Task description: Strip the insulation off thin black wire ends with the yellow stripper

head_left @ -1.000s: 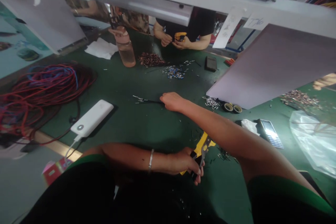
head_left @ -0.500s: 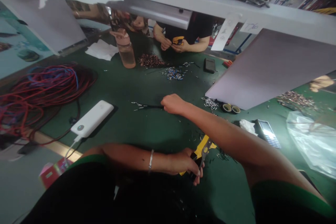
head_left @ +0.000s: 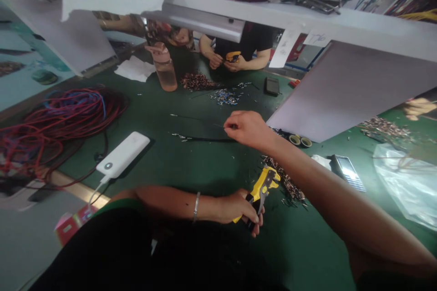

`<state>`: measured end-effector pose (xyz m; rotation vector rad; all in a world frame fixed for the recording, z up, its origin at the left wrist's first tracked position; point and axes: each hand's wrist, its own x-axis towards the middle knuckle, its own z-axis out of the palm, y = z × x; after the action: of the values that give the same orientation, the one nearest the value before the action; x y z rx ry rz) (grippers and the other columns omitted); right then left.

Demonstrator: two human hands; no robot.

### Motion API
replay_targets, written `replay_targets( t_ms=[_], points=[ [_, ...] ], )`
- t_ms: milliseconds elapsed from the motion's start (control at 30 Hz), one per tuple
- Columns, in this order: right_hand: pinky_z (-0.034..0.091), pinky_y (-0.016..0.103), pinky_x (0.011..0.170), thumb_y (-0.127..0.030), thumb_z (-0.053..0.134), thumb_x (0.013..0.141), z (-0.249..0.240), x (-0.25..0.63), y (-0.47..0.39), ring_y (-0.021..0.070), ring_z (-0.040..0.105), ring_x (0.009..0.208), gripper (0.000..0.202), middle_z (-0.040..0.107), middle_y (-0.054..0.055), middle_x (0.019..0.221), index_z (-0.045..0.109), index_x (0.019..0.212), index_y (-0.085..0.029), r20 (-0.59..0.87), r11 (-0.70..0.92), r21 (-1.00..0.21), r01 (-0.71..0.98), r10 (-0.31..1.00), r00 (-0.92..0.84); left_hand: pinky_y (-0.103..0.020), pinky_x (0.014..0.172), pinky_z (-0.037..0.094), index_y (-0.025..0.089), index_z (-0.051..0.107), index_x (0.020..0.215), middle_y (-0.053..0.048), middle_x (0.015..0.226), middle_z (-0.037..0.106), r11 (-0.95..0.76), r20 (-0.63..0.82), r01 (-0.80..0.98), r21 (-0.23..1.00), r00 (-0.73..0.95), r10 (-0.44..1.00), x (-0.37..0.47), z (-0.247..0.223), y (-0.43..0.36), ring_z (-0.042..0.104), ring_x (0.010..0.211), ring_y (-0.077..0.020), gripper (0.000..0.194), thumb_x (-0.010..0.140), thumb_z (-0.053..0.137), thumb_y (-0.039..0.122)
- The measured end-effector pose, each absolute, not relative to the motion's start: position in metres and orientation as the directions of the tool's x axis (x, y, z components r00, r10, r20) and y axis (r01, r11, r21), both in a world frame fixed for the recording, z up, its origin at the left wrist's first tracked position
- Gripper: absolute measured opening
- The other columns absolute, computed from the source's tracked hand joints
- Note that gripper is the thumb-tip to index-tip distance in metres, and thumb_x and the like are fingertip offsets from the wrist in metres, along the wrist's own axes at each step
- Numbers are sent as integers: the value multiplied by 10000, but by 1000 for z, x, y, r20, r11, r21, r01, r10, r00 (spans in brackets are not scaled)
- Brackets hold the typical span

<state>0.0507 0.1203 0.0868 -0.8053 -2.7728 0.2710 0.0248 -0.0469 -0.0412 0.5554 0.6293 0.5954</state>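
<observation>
since the earlier frame, the right hand [head_left: 247, 128] has risen off the black wire bundle [head_left: 210, 139], with a thin wire [head_left: 186, 117] now apart from it. that grip looks pinched on the thin wire, beyond the yellow wire stripper [head_left: 262, 186]; the left hand [head_left: 240, 207] wraps the stripper's handles. copper-coloured terminals [head_left: 290, 184] heap just right of the stripper. a light, steady pull should avoid snagging the bundle.

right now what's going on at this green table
The left hand grips a yellow-and-black wire stripper. The right hand appears to pinch a thin dark wire near a bundle of black wires lying on the table. Across it, a co-worker holds another yellow tool.
</observation>
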Motion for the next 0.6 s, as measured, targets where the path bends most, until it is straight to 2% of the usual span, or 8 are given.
replay_targets(
  t_ms=[100, 200, 367, 500, 600],
  points=[
    [462, 277, 648, -128, 604, 788, 94, 72, 106, 143, 631, 674, 147, 721, 22, 770, 738, 757, -180, 286, 767, -452, 456, 609, -740, -343, 527, 532, 116, 598, 742, -31, 608, 664, 693, -380, -325, 644, 650, 658, 24, -41, -47, 648, 501, -197, 313, 447, 702, 122],
    [477, 274, 603, -165, 627, 800, 100, 99, 85, 138, 632, 610, 109, 699, 9, 668, 731, 771, -170, 350, 641, -628, 442, 740, -574, -329, 524, 516, 118, 597, 740, -29, 606, 658, 692, -386, -311, 652, 649, 655, 22, -38, -46, 642, 498, -191, 305, 449, 688, 117],
    [550, 280, 563, -216, 738, 767, 98, 153, 39, 147, 670, 526, 40, 705, 5, 610, 730, 781, -179, 263, 328, -906, 269, 932, -250, -291, 501, 464, 119, 601, 735, -29, 607, 652, 663, -388, -266, 700, 637, 666, 20, -30, -46, 633, 479, -180, 270, 471, 655, 124],
    [597, 298, 592, -191, 795, 728, 72, 194, 5, 160, 706, 549, 75, 762, 26, 717, 726, 754, -205, 160, 152, -986, -72, 980, -118, -320, 533, 502, 119, 606, 751, -25, 636, 656, 661, -380, -272, 699, 642, 666, 18, -25, -45, 646, 506, -187, 272, 484, 657, 124],
    [596, 286, 593, -215, 828, 704, 42, 215, -15, 166, 716, 559, 100, 763, 40, 744, 731, 704, -193, 59, 46, -983, -179, 996, -67, -351, 558, 532, 114, 625, 786, -35, 664, 668, 657, -349, -301, 692, 656, 669, 15, -26, -40, 660, 538, -202, 293, 497, 669, 135]
  ],
)
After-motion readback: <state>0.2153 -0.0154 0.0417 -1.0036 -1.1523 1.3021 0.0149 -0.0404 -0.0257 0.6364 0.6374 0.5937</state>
